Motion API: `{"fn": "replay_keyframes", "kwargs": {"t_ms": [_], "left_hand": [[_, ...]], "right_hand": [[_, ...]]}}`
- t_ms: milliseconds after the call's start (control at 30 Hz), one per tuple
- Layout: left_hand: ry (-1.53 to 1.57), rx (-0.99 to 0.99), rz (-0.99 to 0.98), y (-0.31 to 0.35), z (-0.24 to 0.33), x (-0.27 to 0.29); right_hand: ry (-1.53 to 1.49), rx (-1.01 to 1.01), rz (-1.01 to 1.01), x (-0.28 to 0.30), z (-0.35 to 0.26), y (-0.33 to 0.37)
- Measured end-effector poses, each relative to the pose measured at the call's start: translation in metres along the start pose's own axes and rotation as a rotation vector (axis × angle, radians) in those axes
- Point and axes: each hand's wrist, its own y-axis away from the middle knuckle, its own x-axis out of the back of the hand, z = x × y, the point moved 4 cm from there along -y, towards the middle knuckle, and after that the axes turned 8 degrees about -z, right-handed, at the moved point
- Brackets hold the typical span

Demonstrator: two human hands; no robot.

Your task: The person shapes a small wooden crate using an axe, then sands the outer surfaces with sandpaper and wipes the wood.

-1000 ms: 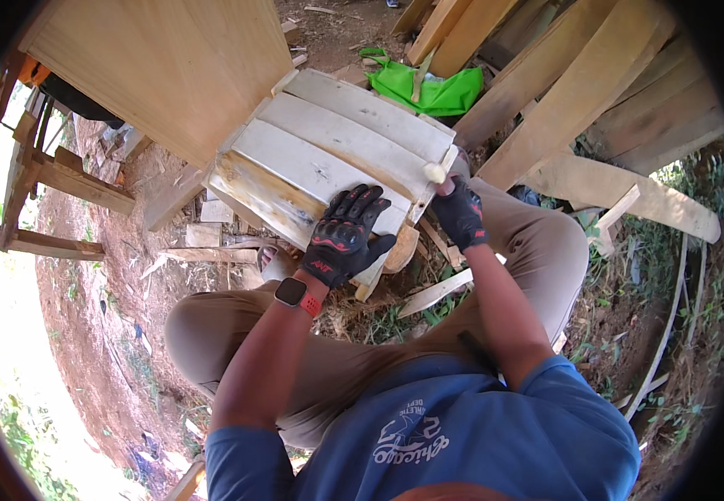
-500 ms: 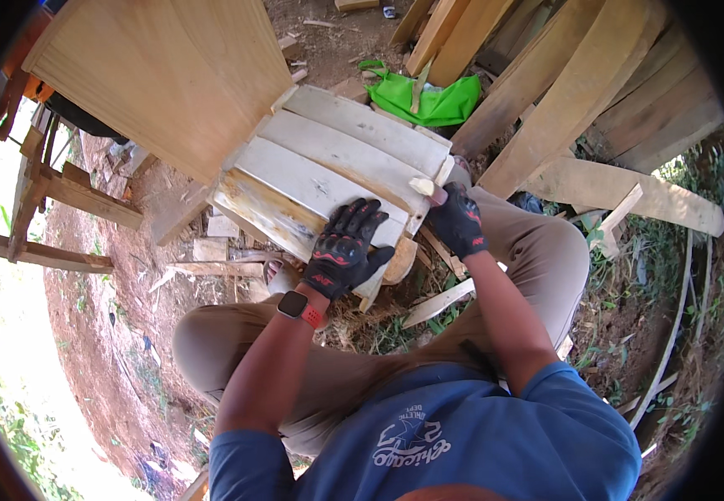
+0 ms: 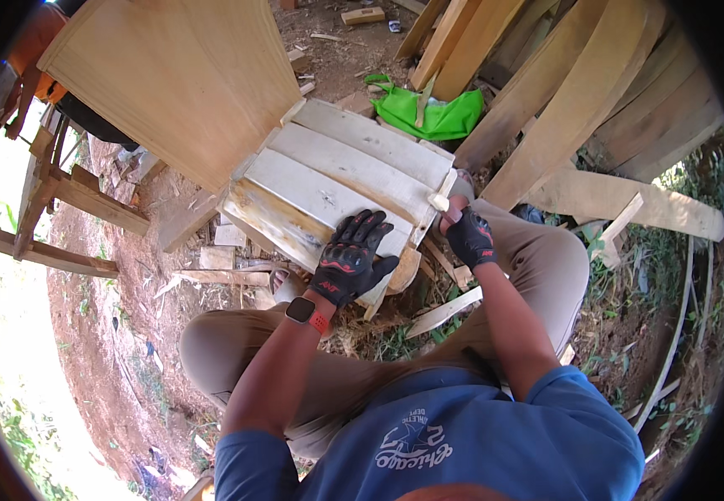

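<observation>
A wooden chair-like piece stands in front of my knees, with a slatted seat (image 3: 329,175) coated patchy white and a tall bare-wood panel (image 3: 187,83) rising at its far left. My left hand (image 3: 349,259), in a black glove with red marks, lies flat on the seat's near slats, fingers stretched out. At the seat's right edge my right hand (image 3: 469,234), gloved alike, is closed round a small pale-tipped piece (image 3: 438,203). Its pale end is against or just over the slat ends; the fingers hide the rest, so its kind cannot be made out.
A bright green bag (image 3: 433,113) lies beyond the seat. Long planks (image 3: 579,108) lean at the upper right. Wood scraps (image 3: 224,257) litter the dirt by my feet. At the left stands a rough timber frame (image 3: 86,196). A wooden block (image 3: 364,15) lies at the far side.
My right hand has moved slightly right and down with the pale-tipped piece, turning a little. The left hand stays flat on the slats. The whole view has shifted slightly.
</observation>
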Motion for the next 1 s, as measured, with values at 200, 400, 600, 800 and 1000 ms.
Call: {"fn": "replay_keyframes", "kwargs": {"t_ms": [200, 400, 600, 800, 1000], "left_hand": [[0.017, -0.057, 0.088, -0.006, 0.006, 0.002], [0.013, -0.028, 0.093, 0.004, -0.002, -0.001], [0.003, 0.022, 0.003, -0.002, -0.002, 0.004], [0.027, 0.022, 0.040, 0.010, -0.003, 0.001], [0.003, -0.011, 0.075, 0.005, -0.002, 0.000]], "right_hand": [[-0.088, -0.076, 0.078, -0.012, 0.022, 0.007], [-0.204, 0.010, 0.198, 0.032, -0.026, -0.006], [-0.115, 0.019, -0.024, -0.019, 0.005, -0.008], [-0.214, -0.151, 0.041, -0.004, -0.028, 0.006], [-0.131, -0.215, 0.031, -0.037, 0.033, 0.013]]}}
